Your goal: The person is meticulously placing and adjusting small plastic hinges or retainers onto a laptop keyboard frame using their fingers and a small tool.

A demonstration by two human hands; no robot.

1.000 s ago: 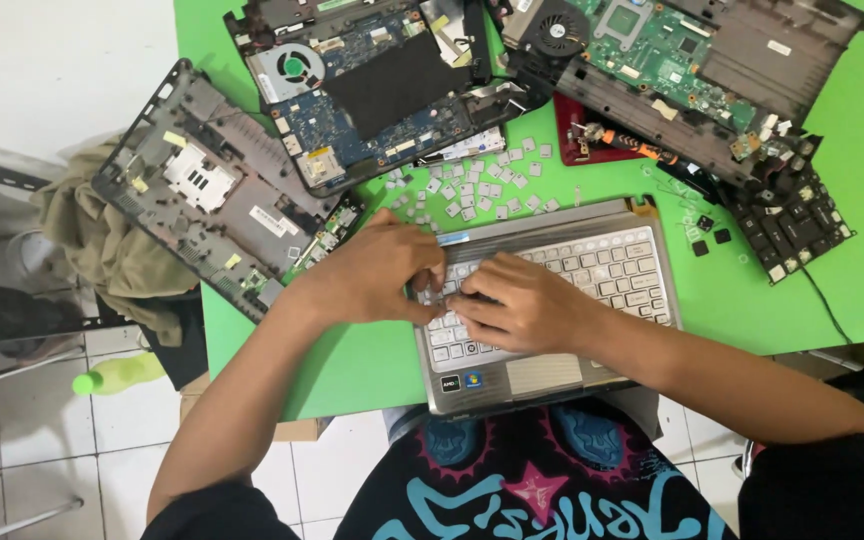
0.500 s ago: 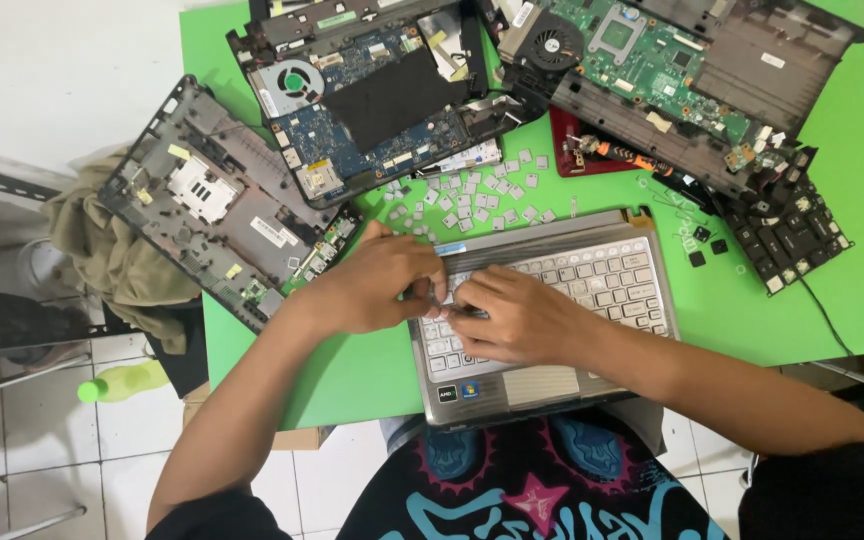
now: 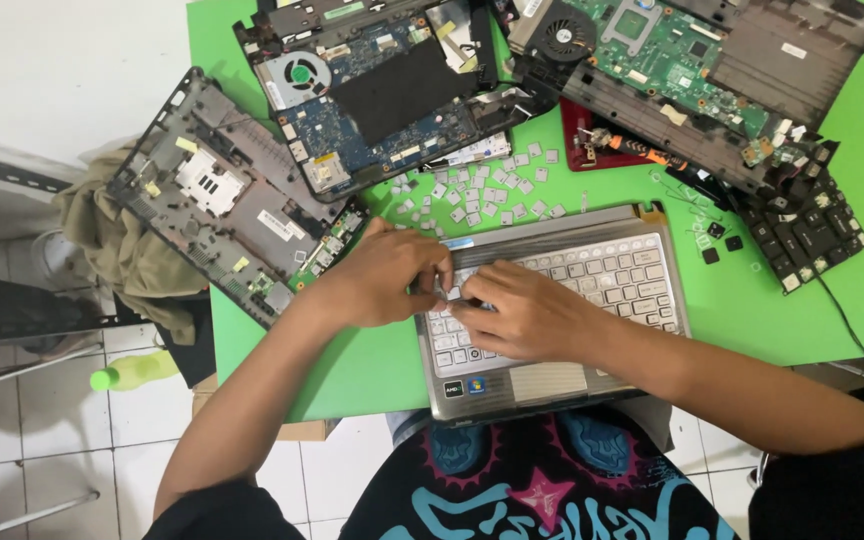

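Observation:
A silver laptop base (image 3: 592, 385) with a white keyboard lies on the near edge of the green table (image 3: 772, 320). My left hand (image 3: 387, 275) rests over the keyboard's upper left corner, its fingers curled onto the keys. My right hand (image 3: 522, 315) lies across the keyboard's left half, fingertips meeting the left hand's. Both pinch at a key there; what sits between the fingers is too small to make out. A scatter of loose white keycaps (image 3: 482, 190) lies just beyond the laptop.
Opened laptop chassis with bare circuit boards lie at the left (image 3: 232, 205), the back middle (image 3: 382, 90) and the back right (image 3: 692, 70). A black keyboard piece (image 3: 807, 235) sits at the right. A khaki cloth (image 3: 122, 245) and a green bottle (image 3: 137, 370) are off the table's left side.
The view has shifted a little; both hands stay at the keyboard's upper left with only small finger movements.

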